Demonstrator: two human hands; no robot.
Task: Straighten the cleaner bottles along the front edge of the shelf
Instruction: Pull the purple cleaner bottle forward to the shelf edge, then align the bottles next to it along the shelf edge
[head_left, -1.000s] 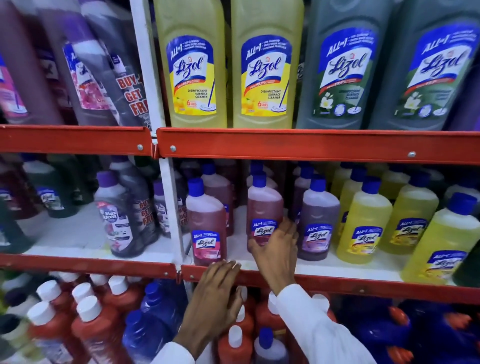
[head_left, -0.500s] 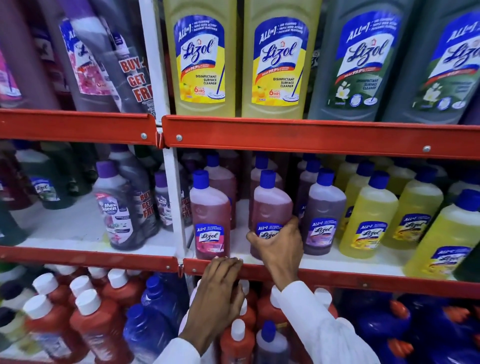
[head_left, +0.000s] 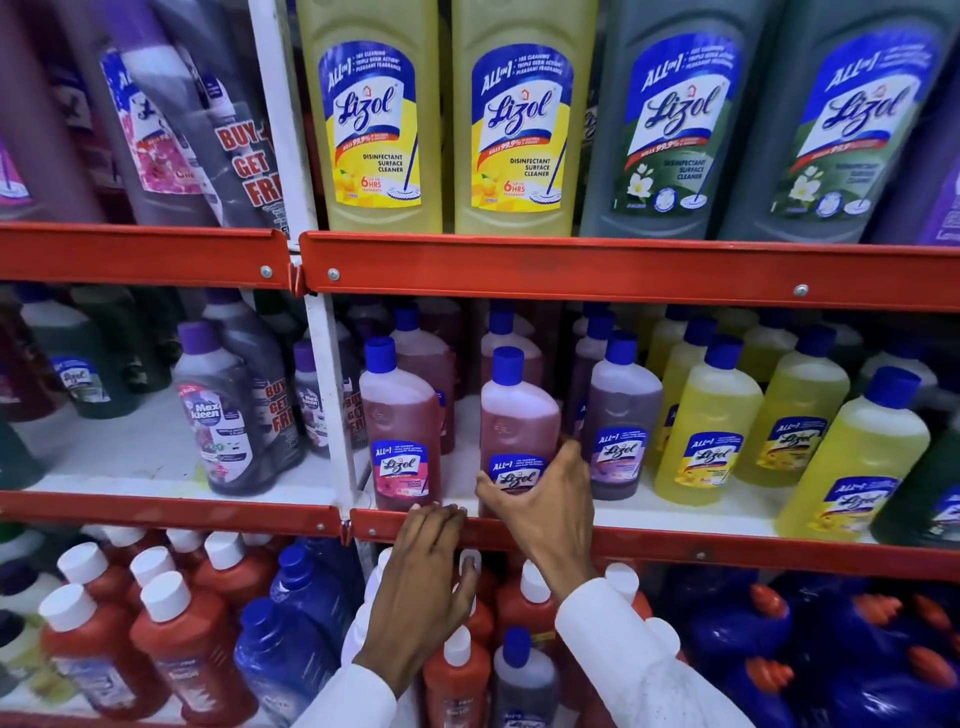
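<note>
On the middle shelf (head_left: 675, 540) stand small Lizol cleaner bottles with blue caps. My right hand (head_left: 540, 499) is wrapped around the base of a pink bottle (head_left: 514, 415) standing upright at the shelf's front edge. To its left stands another pink bottle (head_left: 400, 431), also at the front edge. My left hand (head_left: 421, 577) rests flat, fingers together, on the red shelf lip just below that bottle and holds nothing. A purple bottle (head_left: 621, 426) stands right of the held one, then several yellow bottles (head_left: 706, 431).
A white upright post (head_left: 327, 395) splits the shelf; dark Max Kleen bottles (head_left: 228, 415) stand left of it. Large yellow and grey Lizol bottles (head_left: 514, 119) fill the shelf above. Red, blue and purple bottles (head_left: 176, 639) crowd the shelf below.
My right hand went from touching the pink bottle to gripping its base and drew it forward to the shelf's front edge. My left hand stayed on the red lip.
</note>
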